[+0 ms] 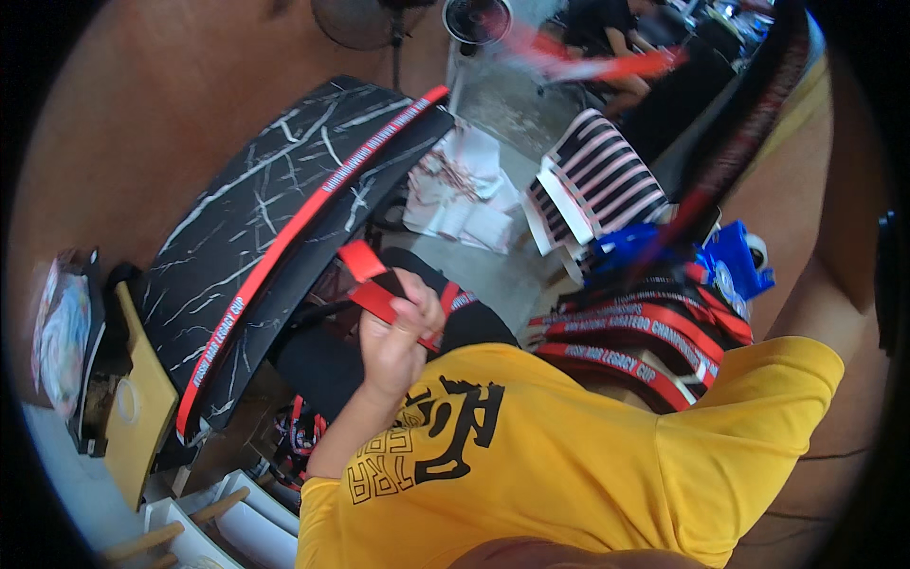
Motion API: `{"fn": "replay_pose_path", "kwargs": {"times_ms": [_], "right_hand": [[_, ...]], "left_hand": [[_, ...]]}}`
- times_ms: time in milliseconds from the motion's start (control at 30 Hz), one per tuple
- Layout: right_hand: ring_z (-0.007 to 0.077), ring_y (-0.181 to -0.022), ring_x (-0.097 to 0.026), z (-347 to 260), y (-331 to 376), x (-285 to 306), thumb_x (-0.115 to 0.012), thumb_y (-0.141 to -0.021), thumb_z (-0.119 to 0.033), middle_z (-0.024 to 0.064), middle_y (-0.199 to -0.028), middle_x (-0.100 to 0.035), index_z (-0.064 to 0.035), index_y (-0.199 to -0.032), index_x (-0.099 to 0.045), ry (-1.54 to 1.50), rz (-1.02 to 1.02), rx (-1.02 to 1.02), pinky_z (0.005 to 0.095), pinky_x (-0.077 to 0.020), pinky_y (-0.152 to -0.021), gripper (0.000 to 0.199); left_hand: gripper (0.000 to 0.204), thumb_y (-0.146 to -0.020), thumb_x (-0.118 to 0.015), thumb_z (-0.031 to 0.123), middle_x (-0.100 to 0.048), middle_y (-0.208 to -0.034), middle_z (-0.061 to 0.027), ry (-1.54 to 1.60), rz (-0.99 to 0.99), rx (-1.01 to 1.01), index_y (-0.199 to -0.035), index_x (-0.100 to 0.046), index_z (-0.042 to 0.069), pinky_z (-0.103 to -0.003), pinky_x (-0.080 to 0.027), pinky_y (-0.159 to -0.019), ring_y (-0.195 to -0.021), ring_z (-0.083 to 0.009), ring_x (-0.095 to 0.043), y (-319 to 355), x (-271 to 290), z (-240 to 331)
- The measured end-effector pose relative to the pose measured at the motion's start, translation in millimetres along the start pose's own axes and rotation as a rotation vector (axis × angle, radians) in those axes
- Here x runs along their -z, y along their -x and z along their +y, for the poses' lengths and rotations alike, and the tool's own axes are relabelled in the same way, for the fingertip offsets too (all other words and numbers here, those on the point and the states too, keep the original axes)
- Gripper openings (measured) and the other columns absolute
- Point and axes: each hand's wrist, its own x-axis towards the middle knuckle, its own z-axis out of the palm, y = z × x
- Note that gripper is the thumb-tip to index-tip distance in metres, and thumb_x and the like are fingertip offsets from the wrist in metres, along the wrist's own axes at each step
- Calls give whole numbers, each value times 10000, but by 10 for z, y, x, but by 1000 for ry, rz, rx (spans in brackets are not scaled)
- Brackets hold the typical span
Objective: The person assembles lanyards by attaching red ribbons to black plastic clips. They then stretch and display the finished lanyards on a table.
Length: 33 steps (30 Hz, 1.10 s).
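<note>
My left hand point(398, 332) is closed around a red and black printed ribbon strap point(360, 261), whose folded end sticks up above the fingers. Up on the right side, my right arm point(846, 199) is raised; its hand lies outside the picture. A dark printed strap point(739, 142), smeared by motion, hangs down beside that arm. Across the black marble-patterned table point(237, 204) stretches another long red strap point(284, 242) with pale lettering. More red and black straps point(616, 356) are heaped to the right of my lap.
Blue plastic pieces point(735, 261) lie behind the heap, near a striped chair point(597, 175). White cloth or paper point(464, 194) is piled on the floor. A blurred red strip point(588, 64) crosses in front of a seated person point(611, 38). Fans stand at the top.
</note>
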Motion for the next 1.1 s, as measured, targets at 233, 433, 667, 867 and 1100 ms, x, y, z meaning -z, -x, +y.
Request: {"fn": "replay_pose_path", "kwargs": {"times_ms": [233, 433, 667, 867, 1100], "right_hand": [[310, -759, -644, -1799, -158, -217, -614, -890, -249, 173, -777, -656, -3, -944, -660, 33, -125, 164, 356, -521, -709, 257], [375, -695, -632, -2231, 157, -763, -612, -829, -234, 195, -681, -622, -15, -861, -592, -268, 67, 570, 450, -507, -644, 223], [401, -1066, -540, -2646, -94, -1563, -758, -747, -362, 257, -1159, -504, 20, -1288, -367, -984, 11, 687, 424, -454, -885, 769], [369, -941, -583, -3207, -329, -2062, -726, -737, -272, 202, -1035, -546, 1, -1061, -588, -1093, -45, 931, 406, -482, -826, 446], [244, -785, -617, -3256, -627, -2396, -700, -669, -160, 133, -804, -642, 10, -873, -631, -1198, -385, 996, 321, -482, -767, 274]], "left_hand": [[595, -789, -755, 261, -354, -725, 42, -5, 14, 39, -1237, -435, 35, -225, -314, -552, -587, -62, -369, -156, -154, 41], [1128, -595, -779, 588, -428, -851, 55, 26, 103, -196, -1452, -243, 85, -214, -350, -657, -722, -46, -420, -449, -373, 376], [854, -716, -745, 530, -536, -1148, -13, -82, 318, -441, -1329, -348, 88, -375, -389, -1020, -1115, -177, -518, -371, -272, 608], [347, -926, -585, 330, -458, -882, -5, -98, 319, -556, -1106, -443, 70, -313, -389, -807, -800, -141, -455, -209, -81, 963], [126, -977, -505, 212, -403, -831, -15, 17, 560, -671, -987, -465, 92, -323, -381, -758, -758, -158, -398, 210, 27, 1259]]}}
